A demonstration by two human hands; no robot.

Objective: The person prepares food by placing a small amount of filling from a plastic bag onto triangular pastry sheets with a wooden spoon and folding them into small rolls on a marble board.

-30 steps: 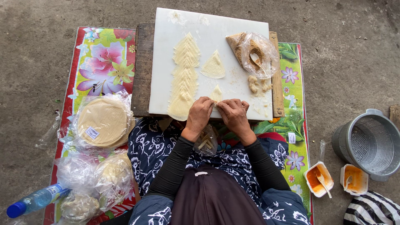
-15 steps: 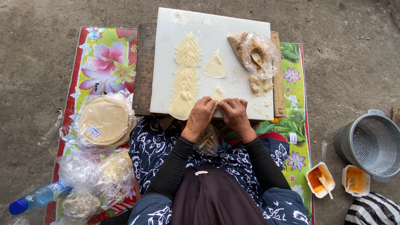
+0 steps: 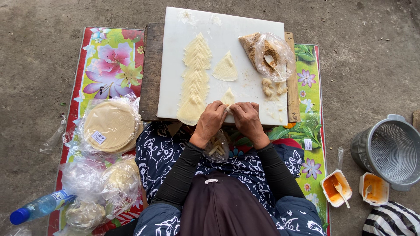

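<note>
While both sets of fingers stay pinched on the small pale wrapper piece (image 3: 228, 106) at the near edge of the white board (image 3: 175, 65), left hand (image 3: 211, 119) and right hand (image 3: 246, 118) unmoved since a second ago, folding apparently ongoing, cut-wrapper row (image 3: 194, 78) just left.

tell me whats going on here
A person sits on a flowered mat with both hands at the near edge of a white board. The left hand and right hand pinch a small triangular wrapper piece between them. A row of cut wrappers lies on the board, and a bag of filling sits at its right.
</note>
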